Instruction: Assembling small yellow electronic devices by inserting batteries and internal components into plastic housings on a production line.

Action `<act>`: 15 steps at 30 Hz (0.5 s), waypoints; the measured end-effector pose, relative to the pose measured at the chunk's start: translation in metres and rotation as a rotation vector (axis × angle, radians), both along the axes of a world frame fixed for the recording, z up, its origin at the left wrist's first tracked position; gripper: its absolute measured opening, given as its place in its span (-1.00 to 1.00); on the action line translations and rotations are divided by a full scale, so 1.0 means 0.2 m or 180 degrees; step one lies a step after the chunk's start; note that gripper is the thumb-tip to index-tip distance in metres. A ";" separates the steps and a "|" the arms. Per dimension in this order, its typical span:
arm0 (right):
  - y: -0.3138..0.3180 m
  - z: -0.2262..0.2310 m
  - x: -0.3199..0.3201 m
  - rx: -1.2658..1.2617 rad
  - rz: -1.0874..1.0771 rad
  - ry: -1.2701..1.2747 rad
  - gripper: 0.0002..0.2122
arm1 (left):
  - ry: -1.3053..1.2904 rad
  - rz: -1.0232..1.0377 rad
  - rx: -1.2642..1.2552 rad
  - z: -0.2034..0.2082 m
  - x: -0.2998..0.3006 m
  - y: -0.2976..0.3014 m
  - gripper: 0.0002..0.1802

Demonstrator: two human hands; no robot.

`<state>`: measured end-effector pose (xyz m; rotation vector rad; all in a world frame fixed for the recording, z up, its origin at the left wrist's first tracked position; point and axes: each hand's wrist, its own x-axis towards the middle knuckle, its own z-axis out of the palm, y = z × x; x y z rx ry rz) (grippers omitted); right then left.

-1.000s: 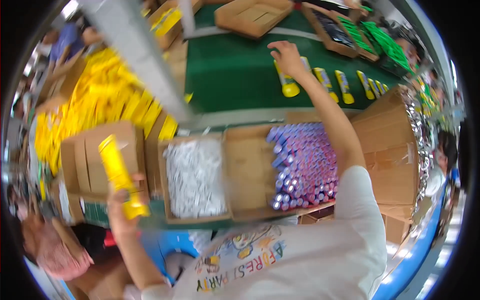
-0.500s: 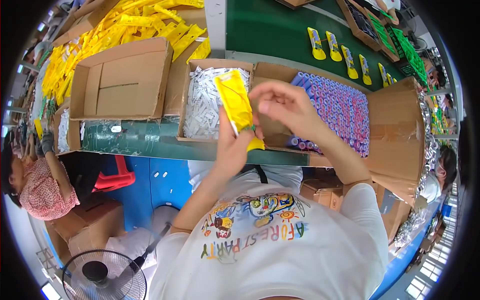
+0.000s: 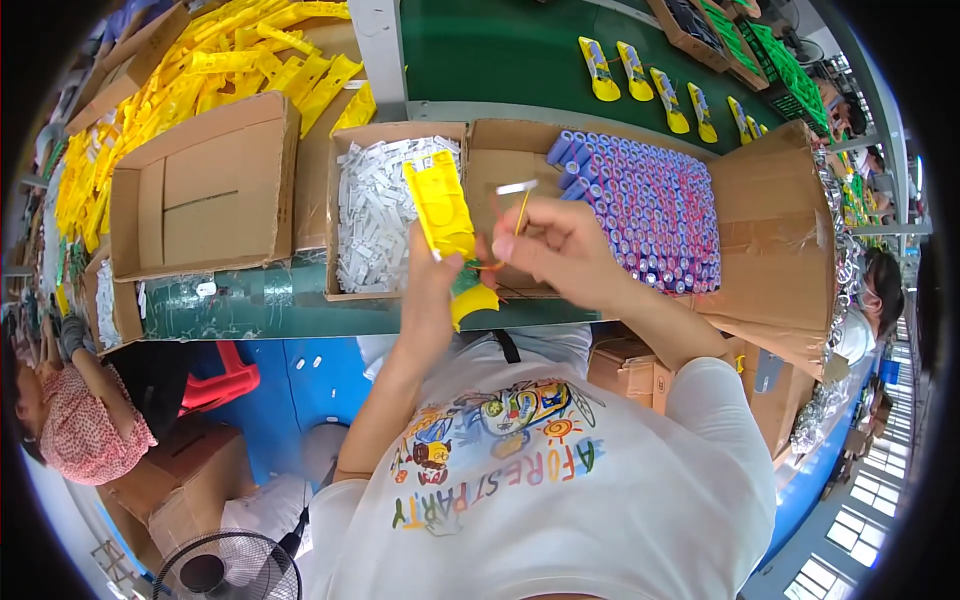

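My left hand (image 3: 425, 290) grips a yellow plastic shell (image 3: 440, 208), tilted upward, its hollowed inner side showing. A bit of green and thin wires show near its lower end, partly hidden by the fingers. Just right of it, my right hand (image 3: 572, 250) pinches a thin yellow wire (image 3: 523, 212). A small white piece (image 3: 516, 187) stands at the upper end of the wires, above the fingers. Behind the left hand is a box of small white parts (image 3: 372, 210). Rows of blue-purple cylindrical cells (image 3: 665, 205) fill much of a carton beyond the right hand.
An open cardboard box (image 3: 205, 190) stands on the green bench at left, before a heap of yellow shells (image 3: 160, 110). Several yellow pieces with wires (image 3: 635, 72) lie in a row on the far green surface. A co-worker (image 3: 95, 420) sits at left; a fan (image 3: 228, 565) stands below.
My right hand has closed on the thin wire and drawn it out beside the shell, with the white piece now visible. The shell has turned so its inside shows. The whole view has shifted slightly.
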<state>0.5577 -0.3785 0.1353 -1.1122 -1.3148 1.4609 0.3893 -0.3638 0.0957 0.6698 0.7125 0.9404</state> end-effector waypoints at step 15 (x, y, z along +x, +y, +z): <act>0.07 0.04 0.06 -0.1050 0.0052 0.1069 -0.60 | 0.0637 -0.0538 0.1347 -0.08 0.02 -0.10 -0.40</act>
